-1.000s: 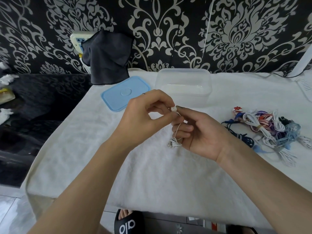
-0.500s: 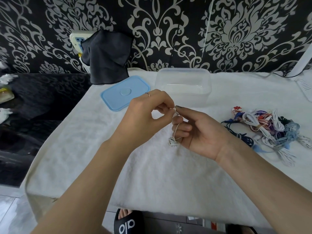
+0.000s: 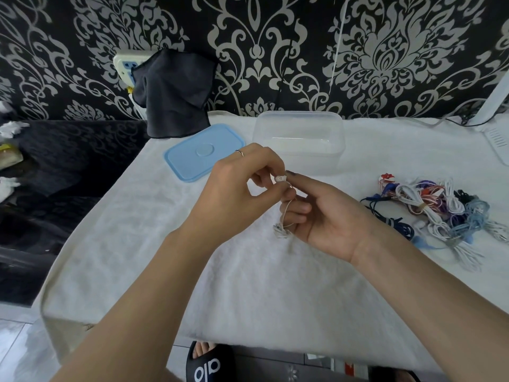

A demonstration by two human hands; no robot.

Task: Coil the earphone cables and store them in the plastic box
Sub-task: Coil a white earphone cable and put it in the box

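left hand (image 3: pixel 234 188) pinches a white earbud (image 3: pixel 281 178) just in front of the plastic box (image 3: pixel 298 139). right hand (image 3: pixel 325 216), fingers curled, grips the white earphone cable (image 3: pixel 285 216), small coil hanging below. blue lid (image 3: pixel 203 151) left of the box; earphone pile (image 3: pixel 440 213) to its right on the table (image 3: pixel 248 285).

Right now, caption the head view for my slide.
Left hand and right hand hold a white earphone before the open plastic box.
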